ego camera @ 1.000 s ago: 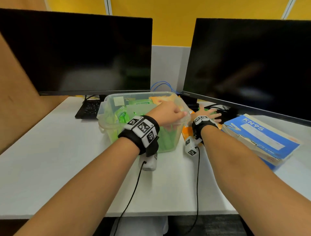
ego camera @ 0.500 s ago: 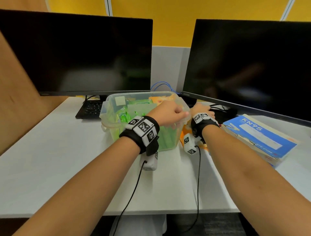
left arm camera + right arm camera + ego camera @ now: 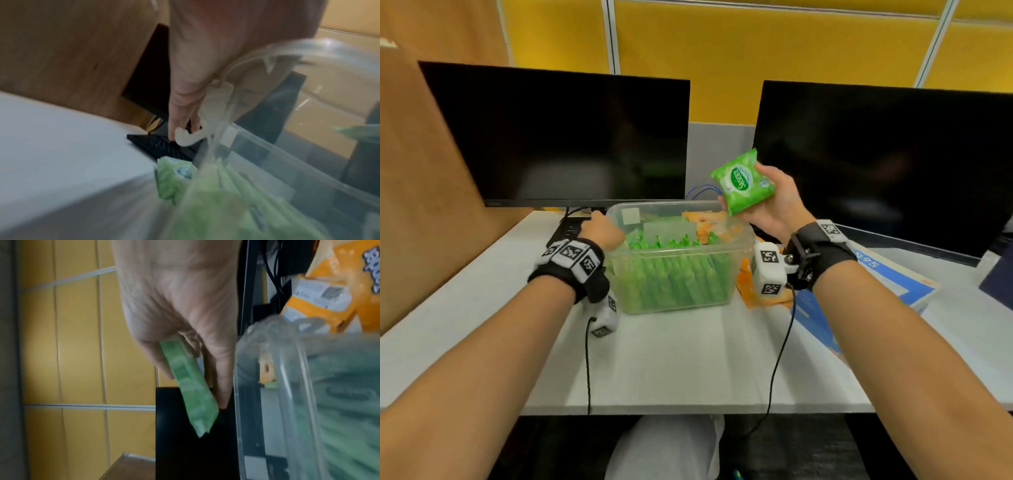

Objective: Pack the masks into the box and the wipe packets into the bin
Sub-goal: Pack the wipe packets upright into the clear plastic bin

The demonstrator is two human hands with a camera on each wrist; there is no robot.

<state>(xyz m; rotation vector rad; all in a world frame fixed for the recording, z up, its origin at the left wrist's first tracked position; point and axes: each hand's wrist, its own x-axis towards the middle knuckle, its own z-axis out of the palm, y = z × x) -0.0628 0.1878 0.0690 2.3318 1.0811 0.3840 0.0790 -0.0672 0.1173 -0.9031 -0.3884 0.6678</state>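
A clear plastic bin (image 3: 746, 240) stands mid-desk, packed with green wipe packets (image 3: 678, 277) and a few orange packets at the back. My right hand (image 3: 763, 202) is raised above the bin's right rear corner. It grips one green wipe packet (image 3: 743, 181) between thumb and fingers; the right wrist view shows that packet (image 3: 191, 386) edge-on beside the bin (image 3: 287, 369). My left hand (image 3: 602, 228) rests against the bin's left rim. In the left wrist view its fingers (image 3: 180, 123) lie fairly straight along the bin's handle (image 3: 197, 136), empty. The blue KN95 box (image 3: 893, 284) lies flat on the right.
Orange packets (image 3: 753, 294) lie on the desk between the bin and the box. Two dark monitors stand at the back, with a black keyboard (image 3: 568, 229) under the left one. A brown partition closes off the left side. Bare white desk (image 3: 688, 359) lies in front of the bin.
My right hand has lifted from behind the bin's right side with a green wipe packet in it. My left hand has moved from the bin's right rim to its left rim.
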